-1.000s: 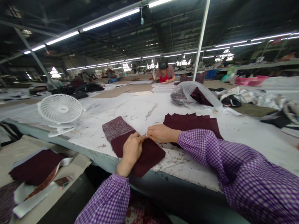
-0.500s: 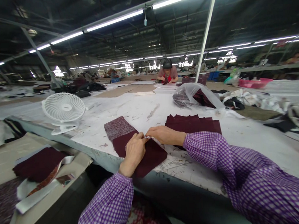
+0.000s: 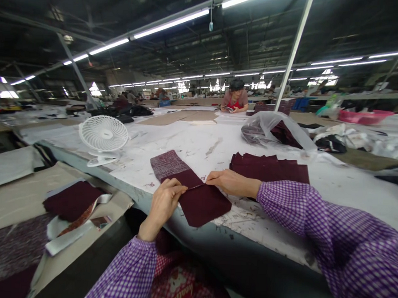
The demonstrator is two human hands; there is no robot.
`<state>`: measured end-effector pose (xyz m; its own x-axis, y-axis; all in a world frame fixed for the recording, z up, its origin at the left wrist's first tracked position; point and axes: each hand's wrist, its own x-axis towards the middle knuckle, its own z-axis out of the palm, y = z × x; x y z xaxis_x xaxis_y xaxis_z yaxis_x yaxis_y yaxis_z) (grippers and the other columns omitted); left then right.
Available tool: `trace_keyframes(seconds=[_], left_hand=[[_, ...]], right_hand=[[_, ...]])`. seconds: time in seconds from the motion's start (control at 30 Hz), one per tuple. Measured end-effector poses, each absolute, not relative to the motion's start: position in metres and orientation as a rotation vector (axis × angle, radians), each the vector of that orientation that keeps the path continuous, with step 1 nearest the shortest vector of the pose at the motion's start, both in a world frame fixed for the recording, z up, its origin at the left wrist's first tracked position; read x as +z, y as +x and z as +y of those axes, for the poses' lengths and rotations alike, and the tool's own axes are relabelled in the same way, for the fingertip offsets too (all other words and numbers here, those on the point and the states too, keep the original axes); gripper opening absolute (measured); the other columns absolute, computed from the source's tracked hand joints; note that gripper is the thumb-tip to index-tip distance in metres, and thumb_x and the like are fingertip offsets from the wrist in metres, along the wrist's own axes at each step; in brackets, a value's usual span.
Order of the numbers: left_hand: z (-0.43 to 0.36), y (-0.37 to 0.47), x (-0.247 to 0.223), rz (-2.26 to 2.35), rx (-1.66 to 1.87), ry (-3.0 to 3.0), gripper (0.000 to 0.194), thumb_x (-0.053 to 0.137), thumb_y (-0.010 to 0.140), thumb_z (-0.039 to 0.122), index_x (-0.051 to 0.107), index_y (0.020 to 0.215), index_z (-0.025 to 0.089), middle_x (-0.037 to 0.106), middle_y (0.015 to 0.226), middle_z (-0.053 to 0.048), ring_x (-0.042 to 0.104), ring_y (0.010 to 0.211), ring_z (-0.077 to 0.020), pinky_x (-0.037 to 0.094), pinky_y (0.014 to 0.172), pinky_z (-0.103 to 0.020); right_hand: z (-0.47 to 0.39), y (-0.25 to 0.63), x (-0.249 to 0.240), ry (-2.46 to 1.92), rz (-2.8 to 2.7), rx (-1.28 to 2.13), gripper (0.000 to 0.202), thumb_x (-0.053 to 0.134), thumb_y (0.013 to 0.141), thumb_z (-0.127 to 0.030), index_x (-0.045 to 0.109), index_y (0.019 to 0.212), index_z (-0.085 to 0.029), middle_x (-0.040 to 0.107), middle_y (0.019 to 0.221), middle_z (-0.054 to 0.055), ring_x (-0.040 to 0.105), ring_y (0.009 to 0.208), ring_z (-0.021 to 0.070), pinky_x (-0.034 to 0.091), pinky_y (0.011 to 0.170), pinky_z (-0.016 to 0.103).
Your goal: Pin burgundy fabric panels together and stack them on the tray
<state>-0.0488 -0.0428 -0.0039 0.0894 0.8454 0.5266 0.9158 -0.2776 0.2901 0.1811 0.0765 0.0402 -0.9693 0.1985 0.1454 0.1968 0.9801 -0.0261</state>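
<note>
Worker's-eye view, workshop table (image 3: 199, 142): two bare hands work a maroon cloth (image 3: 206, 206) w/ a speckled end (image 3: 170, 163), lying at the table's near edge, b/w a white fan (image 3: 103, 134) on the L & a fanned stack of maroon pcs (image 3: 273, 167) on the R.

Change in the last half sec: L hand (image 3: 163, 201) has slid off the cloth's middle to its L side, so the fingertips, close together before, are now apart w/ a straight crease (image 3: 196, 186) showing b/w them. L hand is narrow, thumb & fingers pinching the crease's L end; R hand (image 3: 232, 183) is also narrow, fingertips pinching the R end, wrist in front of the stack.

For the work, this prob. means the crease is being drawn straight & held flat, cloth secured at both ends.
</note>
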Motion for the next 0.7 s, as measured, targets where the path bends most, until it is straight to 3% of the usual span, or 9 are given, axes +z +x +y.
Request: trace_keyframes(seconds=[0.17,0.43,0.57,0.7], left_hand=[[-0.041,-0.048,-0.002,-1.847,-0.969,-2.258,0.027,0.045,0.092,0.027,0.073,0.092,0.024,0.064,0.087,-0.003,0.053,0.083,-0.0168,0.043,0.074,-0.029],[-0.038,-0.05,-0.006,-1.92,-0.962,-2.233,0.026,0.047,0.091,0.028,0.073,0.092,0.024,0.063,0.088,-0.003,0.053,0.083,-0.0165,0.044,0.077,-0.03],[-0.04,-0.046,-0.007,-1.872,-0.932,-2.181,0.028,0.046,0.092,0.029,0.073,0.092,0.024,0.062,0.085,-0.004,0.052,0.083,-0.017,0.043,0.074,-0.029],[-0.04,-0.048,-0.008,-1.866,-0.96,-2.189,0.027,0.047,0.091,0.029,0.073,0.092,0.025,0.062,0.084,-0.004,0.053,0.083,-0.0172,0.043,0.074,-0.029]], right_hand=[[0.072,0.18,0.041,-0.288,-3.021,-0.079,0.038,0.043,0.085,-0.002,0.062,0.116,-0.012,0.06,0.112,0.014,0.059,0.097,0.0177,0.046,0.083,0.029],[0.063,0.168,0.055,-0.396,-3.178,-0.296,0.057,0.042,0.081,0.0,0.053,0.133,-0.021,0.059,0.107,0.013,0.06,0.085,0.0185,0.045,0.071,0.028],[0.06,0.153,0.065,-0.4,-3.267,-0.42,0.061,0.045,0.079,-0.002,0.051,0.135,-0.025,0.061,0.101,0.012,0.06,0.073,0.016,0.041,0.065,0.026],[0.055,0.139,0.075,-0.351,-3.312,-0.479,0.058,0.046,0.079,-0.004,0.054,0.133,-0.025,0.065,0.093,0.011,0.06,0.073,0.0168,0.04,0.065,0.026]])
